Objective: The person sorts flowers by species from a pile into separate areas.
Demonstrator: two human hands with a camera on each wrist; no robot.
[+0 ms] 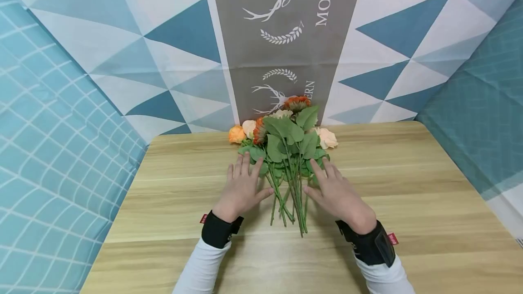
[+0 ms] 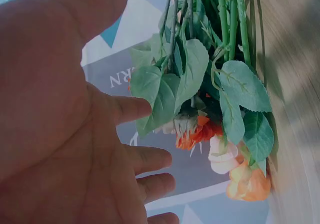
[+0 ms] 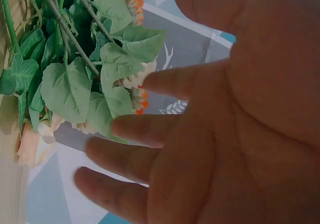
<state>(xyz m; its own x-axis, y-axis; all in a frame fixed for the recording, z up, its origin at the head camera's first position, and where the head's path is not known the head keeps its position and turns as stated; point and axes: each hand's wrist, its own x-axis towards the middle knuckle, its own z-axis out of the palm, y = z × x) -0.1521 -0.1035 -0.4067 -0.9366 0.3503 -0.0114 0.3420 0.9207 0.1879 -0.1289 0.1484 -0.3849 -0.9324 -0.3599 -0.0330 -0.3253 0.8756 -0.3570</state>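
A bunch of flowers lies on the wooden table, blooms toward the back edge and green stems toward the person. Its blooms are orange-red, cream, peach and yellow-orange, as with the orange rose in the left wrist view. Left of the stems, the left hand spreads its fingers near the leaves. The right hand mirrors it on the other side, fingers extended beside the leaves. Neither hand holds anything. Whether the fingertips touch the leaves I cannot tell in the head view.
Around the bunch stretches the wood-grain table. Behind its far edge hangs a patterned cloth with triangles and a grey deer-print band. Blue grid-patterned fabric stands at the left, and teal fabric at the right.
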